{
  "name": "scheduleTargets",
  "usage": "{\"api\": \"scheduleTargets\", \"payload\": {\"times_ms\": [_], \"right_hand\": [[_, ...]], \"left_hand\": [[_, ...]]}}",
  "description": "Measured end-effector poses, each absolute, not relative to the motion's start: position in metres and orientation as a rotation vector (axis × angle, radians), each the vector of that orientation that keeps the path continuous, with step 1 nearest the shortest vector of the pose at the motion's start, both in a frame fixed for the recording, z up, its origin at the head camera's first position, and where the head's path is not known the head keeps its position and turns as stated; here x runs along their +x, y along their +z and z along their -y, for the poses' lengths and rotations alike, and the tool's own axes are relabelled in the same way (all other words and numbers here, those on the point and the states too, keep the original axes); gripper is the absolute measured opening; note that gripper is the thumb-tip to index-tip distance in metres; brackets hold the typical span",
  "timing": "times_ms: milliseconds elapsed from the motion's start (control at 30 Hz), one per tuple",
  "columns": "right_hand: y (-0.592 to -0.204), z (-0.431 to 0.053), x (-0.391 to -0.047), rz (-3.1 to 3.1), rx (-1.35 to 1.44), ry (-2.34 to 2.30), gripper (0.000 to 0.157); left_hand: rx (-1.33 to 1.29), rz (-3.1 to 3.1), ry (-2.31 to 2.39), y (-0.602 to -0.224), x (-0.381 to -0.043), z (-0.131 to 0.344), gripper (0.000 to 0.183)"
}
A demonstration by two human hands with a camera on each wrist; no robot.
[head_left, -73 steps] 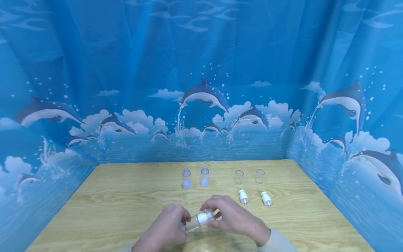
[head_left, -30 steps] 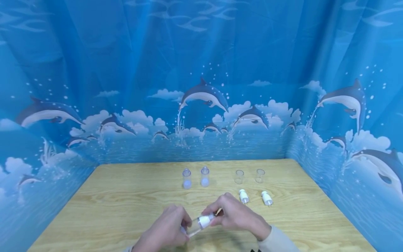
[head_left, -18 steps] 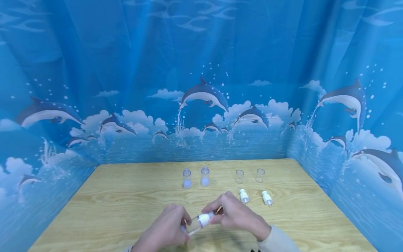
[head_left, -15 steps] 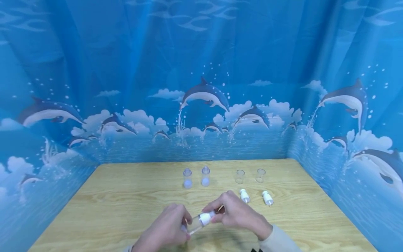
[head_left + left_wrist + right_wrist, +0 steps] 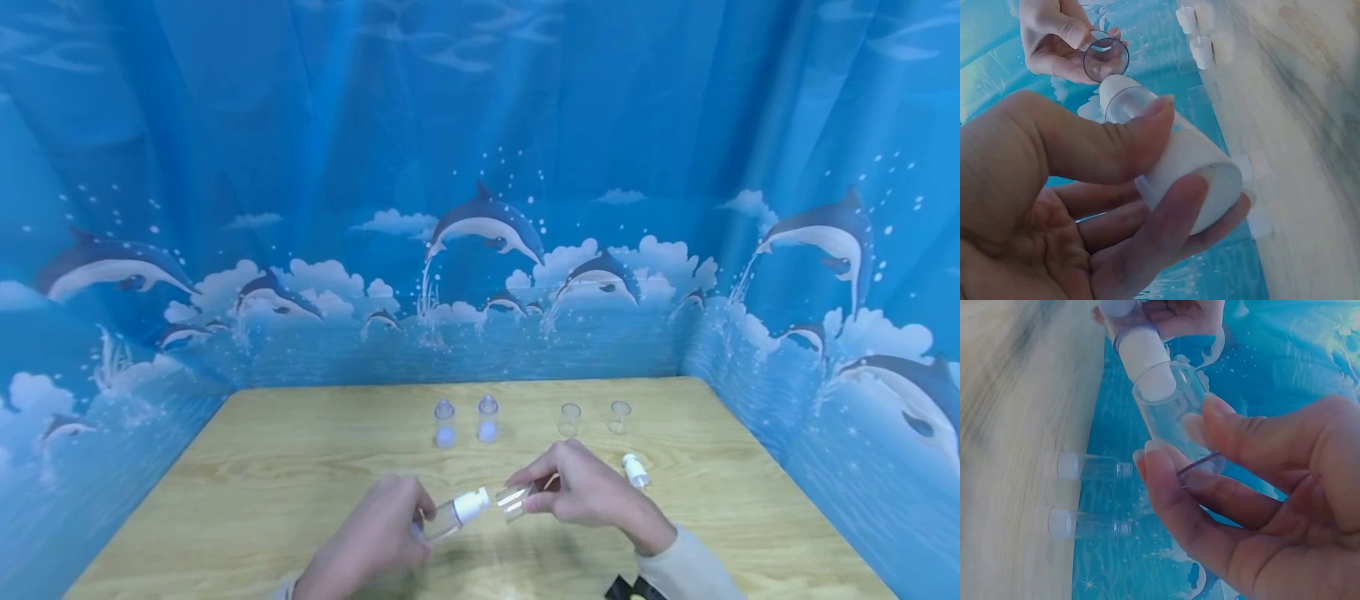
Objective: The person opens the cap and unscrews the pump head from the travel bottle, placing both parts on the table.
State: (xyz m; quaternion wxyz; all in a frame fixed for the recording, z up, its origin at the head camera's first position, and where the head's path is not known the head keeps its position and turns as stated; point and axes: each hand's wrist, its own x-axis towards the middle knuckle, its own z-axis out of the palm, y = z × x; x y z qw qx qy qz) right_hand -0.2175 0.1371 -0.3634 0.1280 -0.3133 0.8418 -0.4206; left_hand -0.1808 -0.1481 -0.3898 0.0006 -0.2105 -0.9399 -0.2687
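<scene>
Left hand [image 5: 378, 533]: grasping a clear cylindrical plastic bottle [image 5: 442, 524] with a white pump top [image 5: 471, 505], fingers and thumb round its lower body
Right hand [image 5: 581, 492]: grasping a clear, thin-walled plastic cover [image 5: 515, 502] between thumb and fingers
Location: we find both pieces held over the pale wood-grain table [image 5: 300, 475], near the person; bottle tilted, pump top facing the cover's mouth, a small gap between them in the head view
Handling: we judge both light, stiff and smooth, hence apt to slip; the cover might crack if squeezed hard
Grip points: we would take the bottle low and the cover by its far end, mouth left free
Rear row: two clear plastic bottles with threaded necks [image 5: 445, 425] [image 5: 488, 419]; right of them, two clear plastic cups [image 5: 569, 419] [image 5: 619, 417]
Obstruction: a white plastic pump head [image 5: 635, 471] rests near the right hand; the left wrist view shows two, so we judge one hidden from the head camera
</scene>
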Motion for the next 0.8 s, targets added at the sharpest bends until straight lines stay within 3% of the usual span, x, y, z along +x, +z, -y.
{"api": "scheduleTargets", "payload": {"times_ms": [800], "right_hand": [[-0.3686,-0.1318,-0.2196,-2.58,-1.02,-1.047,0.028]], "left_hand": [[-0.621,2.928,-0.868,-0.3937,-0.1872,0.1515,0.039]]}}
